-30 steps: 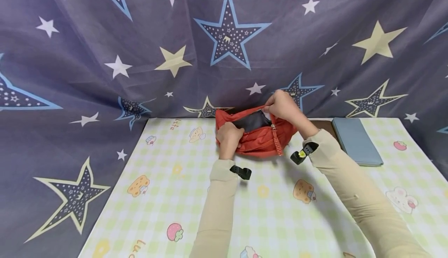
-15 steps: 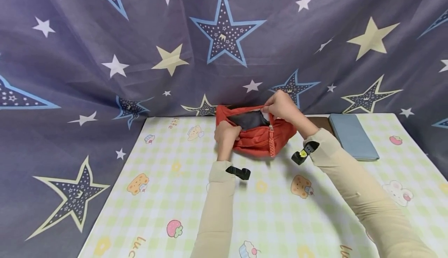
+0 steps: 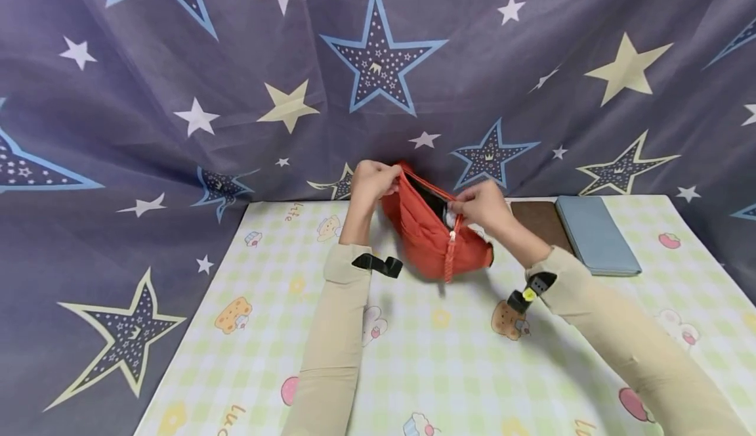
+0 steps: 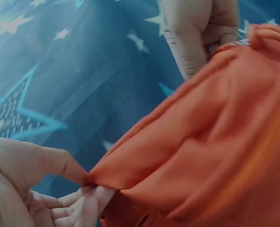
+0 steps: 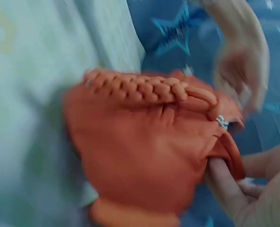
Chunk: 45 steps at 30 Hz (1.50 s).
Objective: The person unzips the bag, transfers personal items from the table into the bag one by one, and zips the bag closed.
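Note:
An orange-red zippered bag (image 3: 422,239) hangs tilted between my hands near the table's back edge, its dark-lined mouth spread apart. My left hand (image 3: 373,180) pinches the upper left end of the opening, thumb against fingers, as the left wrist view also shows. At the other end of the mouth, my right hand (image 3: 483,207) pinches the rim beside the zipper. From the metal zipper slider dangles a braided pull (image 5: 135,87). Something whitish shows in the opening by my right fingertips; its kind is unclear.
A blue-grey flat case (image 3: 598,236) like a notebook lies at the back right of the table, beside a brown flat item (image 3: 539,222) partly behind my right forearm. A star-patterned curtain (image 3: 236,81) rises behind the checked tablecloth (image 3: 260,357).
My left hand has moved up from the bag's front to the upper left end of its mouth. The bag has tilted, its left end raised, and the opening has narrowed. My right hand sits slightly lower.

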Available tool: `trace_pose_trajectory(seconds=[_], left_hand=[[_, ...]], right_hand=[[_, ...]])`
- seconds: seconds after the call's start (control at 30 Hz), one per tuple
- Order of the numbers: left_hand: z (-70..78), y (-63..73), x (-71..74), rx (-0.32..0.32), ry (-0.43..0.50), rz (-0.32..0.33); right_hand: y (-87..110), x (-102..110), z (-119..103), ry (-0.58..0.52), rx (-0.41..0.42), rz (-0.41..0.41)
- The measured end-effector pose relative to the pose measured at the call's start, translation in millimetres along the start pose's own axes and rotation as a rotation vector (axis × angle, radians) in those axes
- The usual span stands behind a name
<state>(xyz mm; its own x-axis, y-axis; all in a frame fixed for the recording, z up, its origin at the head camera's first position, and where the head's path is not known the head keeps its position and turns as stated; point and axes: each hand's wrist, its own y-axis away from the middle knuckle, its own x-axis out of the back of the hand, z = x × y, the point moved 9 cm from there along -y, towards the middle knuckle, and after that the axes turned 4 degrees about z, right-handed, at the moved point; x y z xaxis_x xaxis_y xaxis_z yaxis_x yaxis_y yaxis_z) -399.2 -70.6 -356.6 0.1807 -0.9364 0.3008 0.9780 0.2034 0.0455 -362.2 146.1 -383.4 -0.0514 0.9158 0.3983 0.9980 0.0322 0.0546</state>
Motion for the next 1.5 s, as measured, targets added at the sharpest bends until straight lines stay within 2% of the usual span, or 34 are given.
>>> trace_pose_trajectory(seconds=[0.03,0.17,0.27,0.3,0.47,0.57,0.63,0.7,0.77,0.9,0.97,1.03,1.2,1.33,1.5], left_hand=[[4.4,0.2,-2.3,-0.020,-0.031,-0.005],[15.6,0.9,-16.5,-0.138,-0.263,0.002],[16.6,1.8,-30.1,-0.223,-0.411,0.007],[14.9,2.4,-34.6,-0.235,-0.434,0.000],[4.7,6.2,-47.4,-0.257,-0.533,-0.019],[-0.6,8.6,-45.8,-0.239,-0.584,-0.023],[-4.8,8.2,-41.0,-0.217,-0.582,-0.022],[-11.9,5.6,-35.1,-0.173,-0.512,-0.039],[-21.6,1.0,-30.7,-0.111,-0.353,-0.083],[-46.0,-9.4,-26.5,0.066,0.040,-0.189],[-55.7,-14.0,-25.3,0.126,0.167,-0.213],[-63.3,-17.7,-22.6,0.164,0.259,-0.209],[-75.1,-21.0,-19.6,0.199,0.384,-0.199],[-79.7,-19.7,-24.2,0.208,0.400,-0.245],[-78.0,-18.3,-29.5,0.195,0.408,-0.284]], right_hand=[[4.9,-5,4,-0.054,-0.015,0.003],[19.9,-27,24,-0.229,-0.120,-0.015],[24.1,-39,36,-0.256,-0.178,-0.024],[24.0,-41,40,-0.252,-0.187,-0.024],[17.7,-43,51,-0.214,-0.196,-0.044],[11.8,-40,52,-0.182,-0.167,-0.064],[7.6,-37,51,-0.147,-0.147,-0.074],[3.9,-32,51,-0.101,-0.123,-0.080],[0.5,-26,51,-0.061,-0.106,-0.074],[-5.3,-13,53,-0.019,-0.087,-0.046],[-7.7,-8,56,-0.016,-0.105,-0.040],[-10.1,-5,61,-0.017,-0.131,-0.048],[-13.8,-3,75,-0.010,-0.199,-0.091],[-13.6,-1,81,-0.009,-0.218,-0.107],[-12.6,1,79,-0.020,-0.193,-0.126]])
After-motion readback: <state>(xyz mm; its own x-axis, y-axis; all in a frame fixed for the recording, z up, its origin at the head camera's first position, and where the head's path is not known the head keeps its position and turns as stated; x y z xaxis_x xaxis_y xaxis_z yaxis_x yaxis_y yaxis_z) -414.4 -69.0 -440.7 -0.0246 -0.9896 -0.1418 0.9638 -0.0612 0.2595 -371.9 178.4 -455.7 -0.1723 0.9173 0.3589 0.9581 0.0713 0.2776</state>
